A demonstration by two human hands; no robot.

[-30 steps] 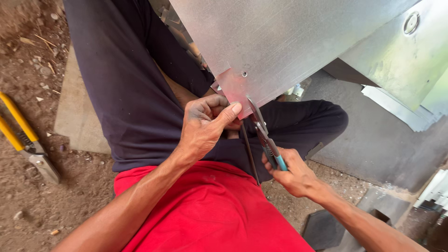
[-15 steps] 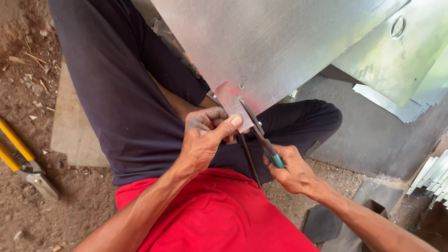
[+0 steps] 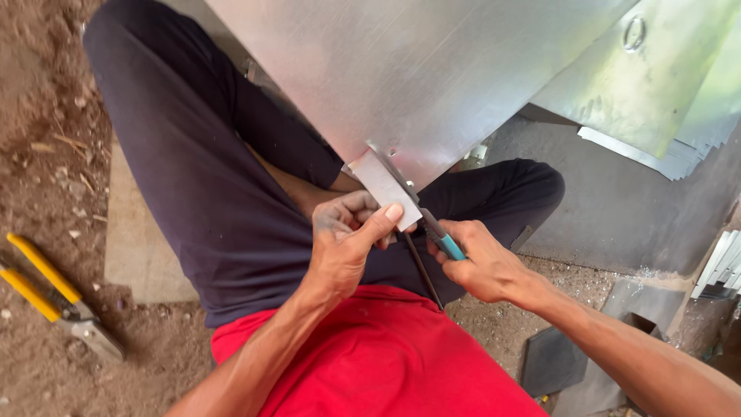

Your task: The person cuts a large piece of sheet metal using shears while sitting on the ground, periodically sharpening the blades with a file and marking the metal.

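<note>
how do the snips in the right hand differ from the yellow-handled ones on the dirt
The snips in the right hand have teal grips and are gripped, blades at the metal sheet's corner tab, which the left hand pinches. The yellow-handled snips lie untouched on the dirt, away from both hands. Both are hand cutters with grey metal blades.
</note>
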